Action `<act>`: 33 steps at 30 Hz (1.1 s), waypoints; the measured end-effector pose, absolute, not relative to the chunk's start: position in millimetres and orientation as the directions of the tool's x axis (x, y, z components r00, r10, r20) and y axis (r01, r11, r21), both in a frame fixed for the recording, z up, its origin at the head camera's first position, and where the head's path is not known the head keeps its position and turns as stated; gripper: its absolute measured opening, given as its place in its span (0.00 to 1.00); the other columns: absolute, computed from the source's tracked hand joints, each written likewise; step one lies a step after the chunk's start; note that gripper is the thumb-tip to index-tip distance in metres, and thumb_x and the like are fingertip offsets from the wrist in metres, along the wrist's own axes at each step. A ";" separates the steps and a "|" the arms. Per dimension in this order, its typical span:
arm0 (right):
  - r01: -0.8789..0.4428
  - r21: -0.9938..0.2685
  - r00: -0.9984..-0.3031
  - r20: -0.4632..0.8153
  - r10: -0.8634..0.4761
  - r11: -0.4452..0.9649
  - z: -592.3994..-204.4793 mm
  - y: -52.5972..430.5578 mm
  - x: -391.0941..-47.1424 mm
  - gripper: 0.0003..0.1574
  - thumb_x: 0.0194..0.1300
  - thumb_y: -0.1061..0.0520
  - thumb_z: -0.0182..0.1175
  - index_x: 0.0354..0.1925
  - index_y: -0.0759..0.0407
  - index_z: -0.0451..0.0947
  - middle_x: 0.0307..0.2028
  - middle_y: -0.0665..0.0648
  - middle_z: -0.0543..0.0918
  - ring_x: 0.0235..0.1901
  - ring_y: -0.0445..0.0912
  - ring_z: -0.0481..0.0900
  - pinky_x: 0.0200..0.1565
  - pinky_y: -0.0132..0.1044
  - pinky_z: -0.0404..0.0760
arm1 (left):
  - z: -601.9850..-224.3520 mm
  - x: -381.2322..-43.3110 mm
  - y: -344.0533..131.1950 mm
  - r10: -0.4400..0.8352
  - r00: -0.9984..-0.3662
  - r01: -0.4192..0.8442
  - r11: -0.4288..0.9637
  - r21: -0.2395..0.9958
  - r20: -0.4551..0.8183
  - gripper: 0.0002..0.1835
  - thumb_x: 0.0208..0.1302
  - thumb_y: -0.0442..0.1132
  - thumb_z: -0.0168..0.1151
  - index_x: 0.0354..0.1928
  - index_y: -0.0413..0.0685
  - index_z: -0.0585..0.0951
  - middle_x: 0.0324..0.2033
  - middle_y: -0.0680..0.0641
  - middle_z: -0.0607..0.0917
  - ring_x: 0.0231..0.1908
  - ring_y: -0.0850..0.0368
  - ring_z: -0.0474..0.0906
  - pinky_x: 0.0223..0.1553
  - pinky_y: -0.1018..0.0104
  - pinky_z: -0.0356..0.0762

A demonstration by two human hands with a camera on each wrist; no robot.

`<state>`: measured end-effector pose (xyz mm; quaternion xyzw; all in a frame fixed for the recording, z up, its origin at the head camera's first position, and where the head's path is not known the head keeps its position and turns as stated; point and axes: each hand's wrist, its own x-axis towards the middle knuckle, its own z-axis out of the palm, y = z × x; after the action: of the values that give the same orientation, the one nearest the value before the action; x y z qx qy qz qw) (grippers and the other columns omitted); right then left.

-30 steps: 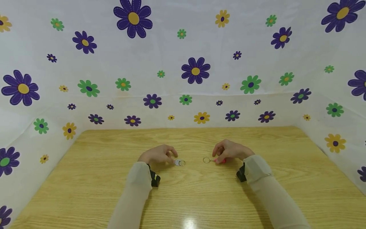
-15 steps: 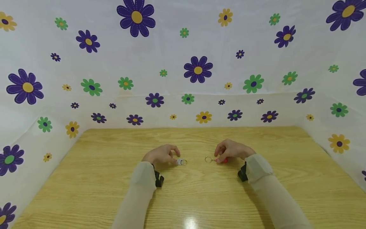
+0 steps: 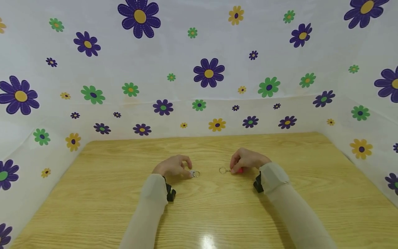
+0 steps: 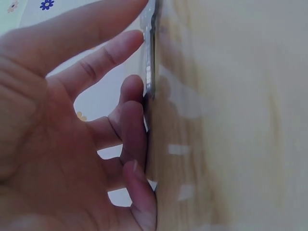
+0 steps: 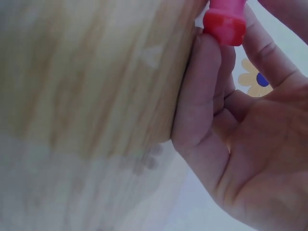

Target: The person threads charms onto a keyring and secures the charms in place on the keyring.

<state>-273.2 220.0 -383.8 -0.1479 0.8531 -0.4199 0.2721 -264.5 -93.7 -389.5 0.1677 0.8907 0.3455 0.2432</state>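
Note:
In the head view my left hand is at a small grey keychain with a split ring, low over the wooden table. Thumb and index fingertip pinch its left end; in the left wrist view the metal keychain lies edge-on along the tabletop, its upper part cut off by the frame. To the right, my right hand pinches a red-pink keychain whose ring points left, towards the grey one. Its pink and red end shows between the fingers in the right wrist view. The two rings are apart.
The light wooden table stretches around both hands. A white cloth printed with purple, green and yellow flowers stands behind it and along both sides. Dark wrist cameras sit under the beige sleeves.
My left index fingertip has come down closer to the grey keychain. The right thumb and fingers have drawn together on the red-pink one. The head view has shifted slightly.

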 end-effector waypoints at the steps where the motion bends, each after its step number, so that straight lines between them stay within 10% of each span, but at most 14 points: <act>1: -0.028 -0.790 -0.808 -0.342 -0.480 0.612 -382.6 219.4 -274.0 0.04 0.59 0.67 0.71 0.31 0.67 0.83 0.22 0.51 0.79 0.22 0.40 0.70 0.26 0.29 0.69 | -388.9 -264.3 -93.9 0.465 -0.828 0.134 0.707 0.695 -0.313 0.11 0.64 0.38 0.73 0.45 0.47 0.81 0.24 0.50 0.73 0.25 0.58 0.64 0.30 0.65 0.60; 22: -0.087 -0.771 -0.818 -0.306 -0.487 0.631 -375.5 221.2 -270.5 0.05 0.60 0.66 0.69 0.29 0.66 0.82 0.23 0.50 0.77 0.23 0.41 0.69 0.27 0.31 0.68 | -387.7 -252.6 -83.7 0.425 -0.865 0.130 0.700 0.702 -0.265 0.08 0.62 0.30 0.72 0.35 0.44 0.80 0.23 0.50 0.73 0.25 0.57 0.65 0.30 0.65 0.63; 33: 0.086 -0.871 -0.768 -0.367 -0.524 0.485 -373.9 217.0 -272.6 0.01 0.66 0.71 0.57 0.35 0.71 0.75 0.35 0.63 0.87 0.31 0.47 0.85 0.37 0.39 0.85 | -386.9 -255.7 -91.6 0.502 -0.839 0.191 0.635 0.749 -0.211 0.07 0.67 0.27 0.65 0.33 0.41 0.76 0.26 0.49 0.80 0.28 0.58 0.71 0.33 0.66 0.67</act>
<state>-272.6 217.0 -373.9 -0.1365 0.8031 -0.4890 0.3118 -255.7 -91.6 -386.9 0.1969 0.8805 0.3794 0.2048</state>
